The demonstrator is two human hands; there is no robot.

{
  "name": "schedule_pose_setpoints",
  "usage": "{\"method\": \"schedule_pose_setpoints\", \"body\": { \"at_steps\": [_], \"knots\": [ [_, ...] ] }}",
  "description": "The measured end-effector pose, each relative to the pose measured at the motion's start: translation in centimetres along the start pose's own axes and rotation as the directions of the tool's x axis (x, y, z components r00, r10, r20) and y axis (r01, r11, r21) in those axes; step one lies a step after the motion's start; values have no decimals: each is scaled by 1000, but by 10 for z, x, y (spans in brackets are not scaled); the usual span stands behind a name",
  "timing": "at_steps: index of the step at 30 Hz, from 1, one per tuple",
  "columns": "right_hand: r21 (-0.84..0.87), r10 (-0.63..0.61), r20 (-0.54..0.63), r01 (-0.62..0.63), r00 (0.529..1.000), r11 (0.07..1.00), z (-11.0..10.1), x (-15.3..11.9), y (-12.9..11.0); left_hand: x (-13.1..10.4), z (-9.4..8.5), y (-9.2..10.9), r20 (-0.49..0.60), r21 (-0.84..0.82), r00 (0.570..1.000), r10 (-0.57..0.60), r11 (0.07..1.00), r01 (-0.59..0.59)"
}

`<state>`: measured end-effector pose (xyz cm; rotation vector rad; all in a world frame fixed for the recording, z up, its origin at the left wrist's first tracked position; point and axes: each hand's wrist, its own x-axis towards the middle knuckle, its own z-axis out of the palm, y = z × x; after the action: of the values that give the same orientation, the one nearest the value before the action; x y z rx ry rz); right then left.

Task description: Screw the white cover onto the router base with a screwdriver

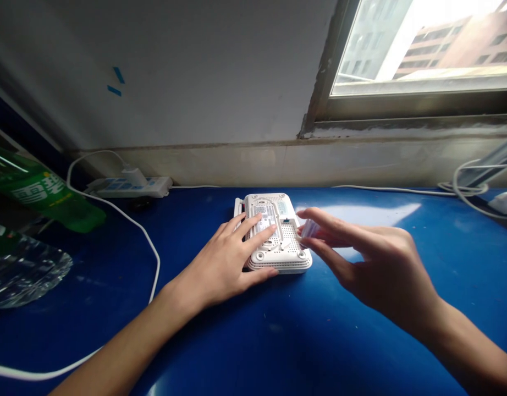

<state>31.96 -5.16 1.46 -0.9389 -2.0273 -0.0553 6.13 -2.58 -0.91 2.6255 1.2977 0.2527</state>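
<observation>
A white router [281, 234] lies with its vented, labelled underside facing up on the blue tabletop. My left hand [231, 253] rests on its left side, fingers spread over the label and thumb along the near edge. Beside the router's right edge, my right hand [369, 256] pinches a small, pale, flat piece [309, 229] between thumb and fingers. The piece is partly covered by the fingers, and I cannot tell its kind. Near the router's middle right, a small blue-green part [286, 220] shows in an open recess.
A white power strip [133, 187] with a plug stands at the back left; its white cable [148, 236] curves across the table. Large bottles, one green [47, 187] and one clear [26, 269], lie at the left. A coiled white cord [463, 184] sits at the back right.
</observation>
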Motion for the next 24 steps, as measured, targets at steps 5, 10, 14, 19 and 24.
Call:
{"method": "schedule_pose_setpoints", "body": {
  "at_steps": [5,10,14,19,24],
  "knots": [
    [-205,-22,-75,6,997,979,10,-7,-21,0,2,0,-12,-2,1000,0,1000,0],
    [-260,-25,-106,-3,994,966,16,-11,-29,0,3,-1,-10,0,1000,0,1000,0],
    [-181,0,-78,-14,997,983,10,-5,-18,-1,2,-2,-4,-1,1000,-4,1000,4],
    [-10,-15,48,15,999,1000,3,2,-2,0,1,-2,-1,-2,1000,9,1000,-9],
    [198,-28,190,-10,981,980,-2,2,4,0,2,-2,-5,-10,1000,1,1000,-1]
  ]
}}
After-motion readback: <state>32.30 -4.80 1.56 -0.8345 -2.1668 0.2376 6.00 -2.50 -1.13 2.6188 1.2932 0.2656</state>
